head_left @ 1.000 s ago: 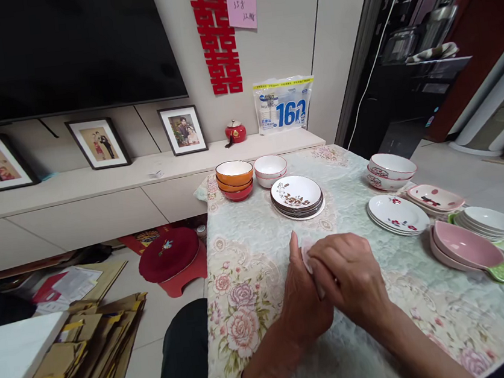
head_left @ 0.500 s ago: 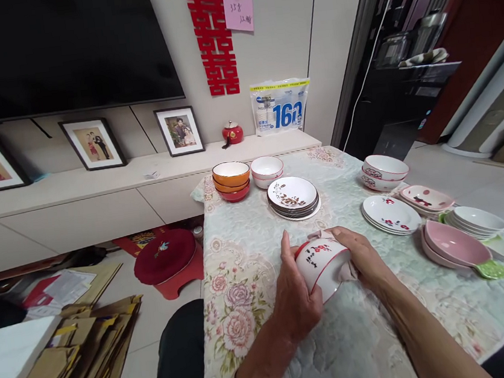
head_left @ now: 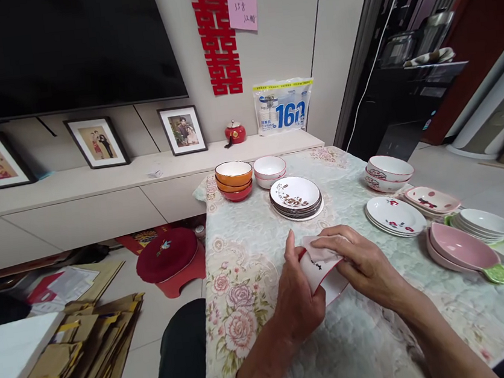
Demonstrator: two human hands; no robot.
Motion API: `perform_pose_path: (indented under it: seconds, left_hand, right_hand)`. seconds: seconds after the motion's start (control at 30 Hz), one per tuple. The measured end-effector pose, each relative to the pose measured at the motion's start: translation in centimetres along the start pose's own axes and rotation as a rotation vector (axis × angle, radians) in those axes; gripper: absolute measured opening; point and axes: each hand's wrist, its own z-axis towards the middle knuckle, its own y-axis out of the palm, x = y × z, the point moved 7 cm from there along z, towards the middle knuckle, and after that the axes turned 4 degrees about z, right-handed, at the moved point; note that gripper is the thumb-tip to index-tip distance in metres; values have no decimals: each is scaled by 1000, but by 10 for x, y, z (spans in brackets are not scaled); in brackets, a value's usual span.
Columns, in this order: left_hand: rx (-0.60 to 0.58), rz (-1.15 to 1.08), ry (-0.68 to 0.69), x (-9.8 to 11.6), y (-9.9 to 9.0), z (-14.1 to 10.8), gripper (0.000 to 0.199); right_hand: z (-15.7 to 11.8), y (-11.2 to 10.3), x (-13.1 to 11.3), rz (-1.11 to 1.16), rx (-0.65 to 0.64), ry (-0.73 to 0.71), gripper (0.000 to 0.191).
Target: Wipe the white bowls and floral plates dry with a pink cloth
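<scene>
From where I stand, the bowl (head_left: 311, 272) is up between the person's two hands, tipped well over on its side above the floral-covered table (head_left: 232, 258), its red-lined mouth turned down toward the person's body. The left hand (head_left: 297, 296) has it gripped from the left: one digit sticks up by the bowl's far edge, another curls against the near rim, and the white wall with its small dark characters sits between them. The right hand (head_left: 364, 261) presses a pale pinkish wipe (head_left: 319, 248) flat on the upper outside, its fingers (head_left: 333, 243) bent over the wipe and reaching toward the left hand; the wipe hides part of the bowl. Whether any right fingertip touches the bare bowl, I can't tell. Just beyond the hands sits a stack of brown-flowered plates (head_left: 295, 193), with orange bowls (head_left: 234, 174) farther back to its left. Off to the right, apart from the right hand, are white plates with red flowers (head_left: 395, 214) and a pink dish (head_left: 465, 245).
</scene>
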Motion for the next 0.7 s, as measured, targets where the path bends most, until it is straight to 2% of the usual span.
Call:
perform_pose_path:
  seconds: [0.13,0.27,0.33,0.37,0.47,0.6,0.7]
  left_hand:
    - [27,-4,-52,-3,-2,2,103]
    - [-24,-34,-221,-14,5,3,106]
    - [-55,-56,-289,-20,9,1,107]
    - [-58,-69,-306,-21,11,0,106]
    - [-28,-105,-305,-23,11,-1,104]
    - [46,-86,-246,-19,2,0,103]
    - [52,-28,-189,-14,-1,1,104]
  right_hand:
    - [-3,5,36,94,169,211,49]
    - [-20,20,87,385,271,606,28]
    - [-32,30,105,561,301,779,30]
    - [-35,33,109,625,310,822,32]
    - [-34,33,104,654,264,788,37]
    - [-20,24,77,547,134,602,44]
    - [-14,12,62,480,125,462,44]
